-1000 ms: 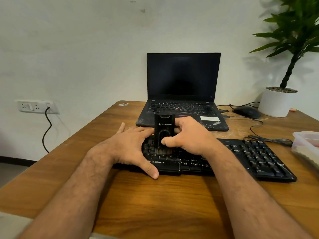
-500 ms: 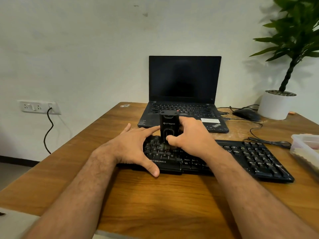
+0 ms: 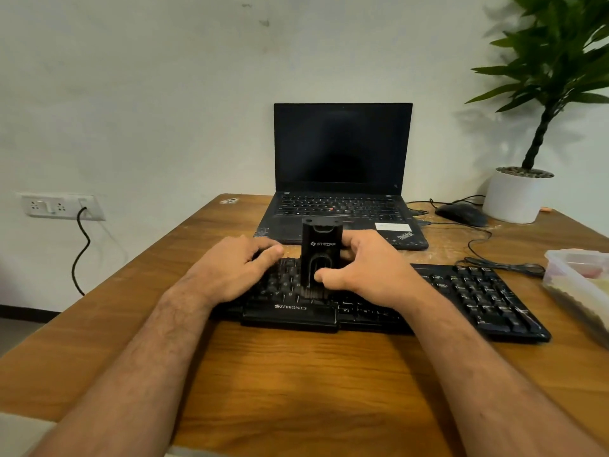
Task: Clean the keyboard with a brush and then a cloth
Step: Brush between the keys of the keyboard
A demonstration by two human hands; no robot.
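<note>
At frame centre I see my right hand point(image 3: 369, 268) gripping the black brush point(image 3: 321, 255) upright, bristles down on the keys of the black keyboard point(image 3: 478, 298), while my left hand point(image 3: 237, 268) lies loosely curled, holding nothing, on the keyboard's left part.

The keyboard point(image 3: 379, 298) lies across the table point(image 3: 296, 374), nearest the person; behind it sits the laptop point(image 3: 342, 179). Right of the laptop is the mouse point(image 3: 461, 214), then the potted plant point(image 3: 517, 192) (back corner). A container point(image 3: 580, 282) sits right of the keyboard. The brush point(image 3: 321, 258) stands on the keys.
</note>
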